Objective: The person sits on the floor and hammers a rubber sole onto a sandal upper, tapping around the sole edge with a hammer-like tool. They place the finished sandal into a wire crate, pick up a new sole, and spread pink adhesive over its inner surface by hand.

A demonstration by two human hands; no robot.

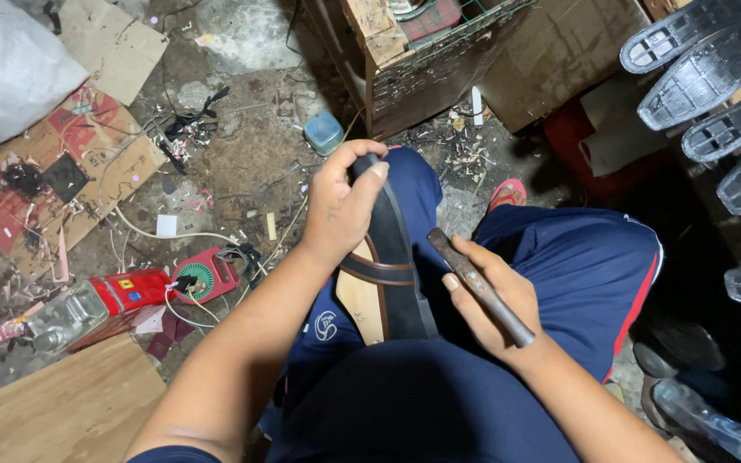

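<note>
Sandal [390, 257] with brown strap lying across the lap, its toe pinched by the left hand [340, 206] at 12 o'clock, right hand [489, 302] closed around a wooden-handled tool [478, 285] at 3 o'clock, black soles [713, 86] at 2 o'clock

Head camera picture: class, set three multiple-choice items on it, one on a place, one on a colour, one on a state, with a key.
1. Where does the sandal rest?
A. on the person's lap
B. on the wooden board
C. in the crate

2. What colour are the shorts?
A. green
B. blue
C. white

3. What is the right hand doing?
A. lying flat and empty
B. gripping a tool
C. holding a bottle

Key: 1 A, it stands on the thigh under the left hand; 2 B, blue cloth; 3 B, its fingers wrap a thin brown-handled tool.
</note>
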